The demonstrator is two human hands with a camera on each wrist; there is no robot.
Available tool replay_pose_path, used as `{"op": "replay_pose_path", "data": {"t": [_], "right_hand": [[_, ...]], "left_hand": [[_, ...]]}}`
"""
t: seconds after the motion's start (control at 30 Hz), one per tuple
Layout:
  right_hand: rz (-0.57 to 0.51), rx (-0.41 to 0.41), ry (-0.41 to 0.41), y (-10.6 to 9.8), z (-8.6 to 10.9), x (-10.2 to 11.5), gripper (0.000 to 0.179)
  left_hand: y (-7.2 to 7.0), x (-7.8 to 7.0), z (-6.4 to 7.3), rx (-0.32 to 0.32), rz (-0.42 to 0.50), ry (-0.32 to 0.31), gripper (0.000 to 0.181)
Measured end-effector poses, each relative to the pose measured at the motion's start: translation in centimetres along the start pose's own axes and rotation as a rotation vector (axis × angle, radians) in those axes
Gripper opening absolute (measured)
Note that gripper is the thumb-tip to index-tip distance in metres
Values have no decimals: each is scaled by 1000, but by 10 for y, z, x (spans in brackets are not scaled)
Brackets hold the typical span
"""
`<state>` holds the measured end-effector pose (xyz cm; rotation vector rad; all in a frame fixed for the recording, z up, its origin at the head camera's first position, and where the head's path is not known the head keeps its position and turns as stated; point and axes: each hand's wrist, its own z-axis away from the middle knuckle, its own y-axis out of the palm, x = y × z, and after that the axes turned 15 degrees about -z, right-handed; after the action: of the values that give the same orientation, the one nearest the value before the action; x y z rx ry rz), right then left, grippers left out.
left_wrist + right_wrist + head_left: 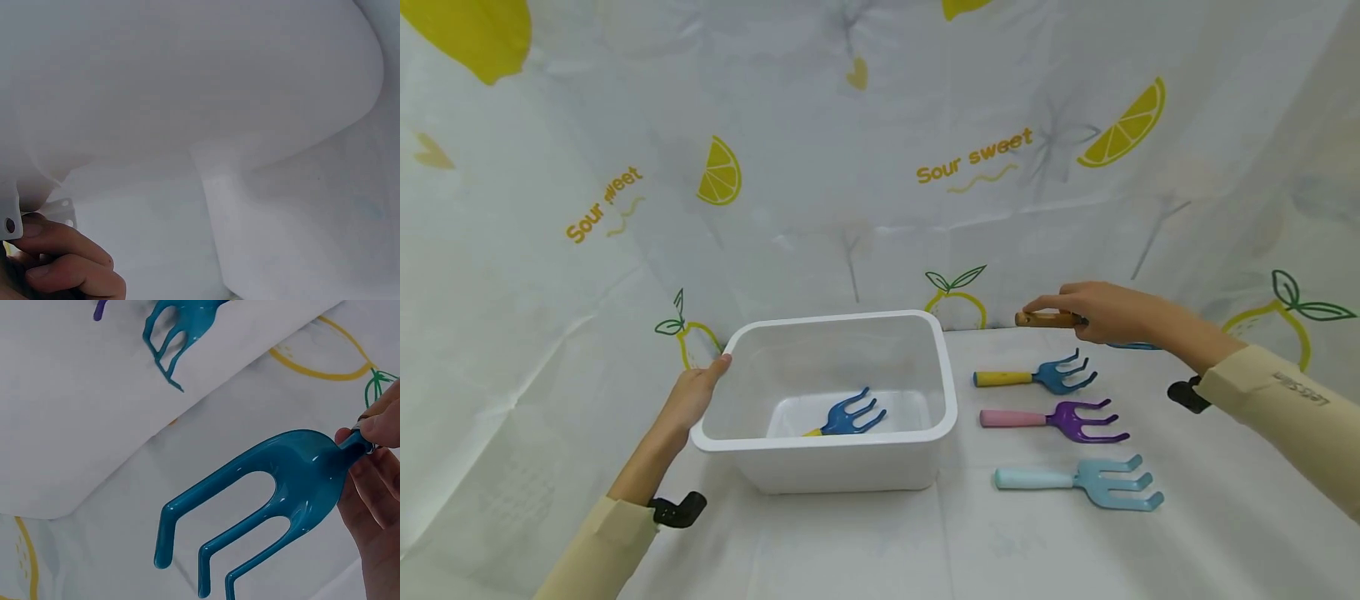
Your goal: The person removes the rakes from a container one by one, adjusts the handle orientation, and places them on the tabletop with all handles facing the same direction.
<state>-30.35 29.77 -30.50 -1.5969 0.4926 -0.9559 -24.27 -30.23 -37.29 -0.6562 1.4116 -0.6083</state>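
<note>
My left hand [692, 398] grips the left rim of a white plastic tub [820, 444], thumb over the edge and the other fingers outside, below it. In the tub lies a blue hand rake [846, 417] with a yellow handle, partly hidden by the front wall. My right hand [1105, 310] holds another hand rake [306, 469] above the table's far right, round the base of its wooden handle. Its glossy blue tines show in the right wrist view. Beneath this hand lie a yellow-handled blue rake [1003, 378], a pink-handled purple rake [1063, 419] and a light blue rake [1037, 478].
A white cloth [1000, 558] covers the table, and a lemon-printed sheet [820, 200] hangs behind it. The three rakes on the cloth lie in a column to the right of the tub, tines pointing right.
</note>
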Motion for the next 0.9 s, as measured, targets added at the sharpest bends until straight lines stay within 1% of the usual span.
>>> {"op": "replay_pose_path", "data": {"t": [0.23, 0.37, 0.6, 0.73, 0.9], "right_hand": [[-12, 2, 57, 4, 10, -23, 67], [0, 8, 76, 6, 16, -33, 67], [30, 21, 117, 11, 29, -53, 66], [37, 27, 144, 16, 35, -65, 65], [53, 25, 155, 26, 42, -82, 64]], "left_hand": [[0, 1, 0, 2, -2, 5, 81], [0, 0, 0, -8, -4, 5, 80], [1, -1, 0, -3, 5, 12, 79], [1, 0, 0, -5, -1, 13, 79], [0, -1, 0, -6, -6, 9, 80]]}}
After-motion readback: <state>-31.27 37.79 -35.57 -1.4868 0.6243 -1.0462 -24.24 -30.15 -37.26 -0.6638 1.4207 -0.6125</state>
